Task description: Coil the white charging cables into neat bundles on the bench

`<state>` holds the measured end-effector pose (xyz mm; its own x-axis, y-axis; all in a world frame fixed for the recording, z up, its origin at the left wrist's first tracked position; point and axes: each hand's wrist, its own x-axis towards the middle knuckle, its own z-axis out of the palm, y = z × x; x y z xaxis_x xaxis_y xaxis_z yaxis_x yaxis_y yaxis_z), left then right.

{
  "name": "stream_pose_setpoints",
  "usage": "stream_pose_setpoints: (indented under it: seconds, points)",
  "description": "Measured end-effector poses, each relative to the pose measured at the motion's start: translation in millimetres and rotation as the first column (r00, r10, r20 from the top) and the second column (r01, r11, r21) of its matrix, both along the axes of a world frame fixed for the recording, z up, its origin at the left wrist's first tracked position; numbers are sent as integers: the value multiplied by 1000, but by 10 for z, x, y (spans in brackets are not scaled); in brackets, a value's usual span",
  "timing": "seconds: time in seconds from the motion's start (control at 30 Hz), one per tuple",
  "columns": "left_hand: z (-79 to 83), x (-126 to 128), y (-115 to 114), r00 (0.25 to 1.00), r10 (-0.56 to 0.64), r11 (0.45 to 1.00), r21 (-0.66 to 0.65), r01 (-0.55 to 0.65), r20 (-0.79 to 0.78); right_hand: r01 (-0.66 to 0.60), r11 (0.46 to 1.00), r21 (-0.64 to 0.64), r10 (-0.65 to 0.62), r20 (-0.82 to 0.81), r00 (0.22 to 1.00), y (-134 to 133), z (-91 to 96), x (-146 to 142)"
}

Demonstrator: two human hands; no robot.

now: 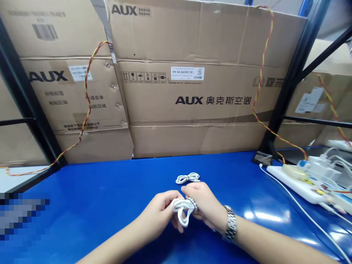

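Between my two hands is a white cable point(183, 211), folded into a loose bundle with a dark tie round it. My left hand point(165, 207) grips the bundle's left side, thumb along it and fingers curled beneath. On the other side my right hand point(205, 203), with a metal watch at the wrist, is closed round the tied part of the same bundle. Some fingertips of both hands are hidden behind the cable. Just beyond the hands, a second white cable point(188, 178) lies coiled and tied with a dark band on the blue table point(115, 194).
Large cardboard boxes point(154, 139) stand along the table's back edge. At right lie a white power strip point(291, 183) with plugs, and a white cord point(299, 209) running toward the front. Black shelf posts point(286, 80) frame both sides; twisted red-yellow wires point(87, 91) hang down.
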<state>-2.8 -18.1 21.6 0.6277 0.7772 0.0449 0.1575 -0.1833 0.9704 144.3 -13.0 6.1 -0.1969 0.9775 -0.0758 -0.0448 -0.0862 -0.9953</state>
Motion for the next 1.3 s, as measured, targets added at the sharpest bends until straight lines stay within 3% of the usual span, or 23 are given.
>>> stream_pose_setpoints:
  seconds: [0.1, 0.2, 0.33, 0.53, 0.73, 0.87, 1.0, 1.17, 1.3]
  points:
    - [-55, -8, -10, 982, 171, 936, 326, -136, -82, -7, 993, -119, -8, -126, 992, 21, -38, 1]
    - [-44, -22, -49, 966, 229, 852, 505, -138, -123, -19, 990, -140, 2, -125, 992, 24, -40, 7]
    - [-18, -30, -73, 956, 251, 826, 549, -129, -153, -33, 988, -150, 14, -127, 992, -3, -23, -7]
    - [-22, -50, -42, 965, 248, 754, 642, -139, -81, -83, 980, -178, 67, -95, 993, -43, -16, -32]
    - [-60, -32, -75, 940, 336, 676, 708, -202, -52, -9, 991, -136, 3, -45, 999, -47, 11, -72]
    - [-75, 3, -100, 909, 416, 684, 671, -287, -36, 72, 995, -74, -74, -21, 997, -51, 16, -96]
    - [-64, 27, -124, 908, 418, 760, 552, -344, -10, 124, 992, 9, -124, 13, 992, -40, -11, -97]
    - [-43, 42, -126, 922, 387, 898, 222, -380, 14, 90, 995, 40, -92, 60, 994, -16, -19, -74]
    - [10, 20, -43, 926, 373, 928, -9, -373, 51, -39, 998, 44, 35, 79, 996, -4, 0, -42]
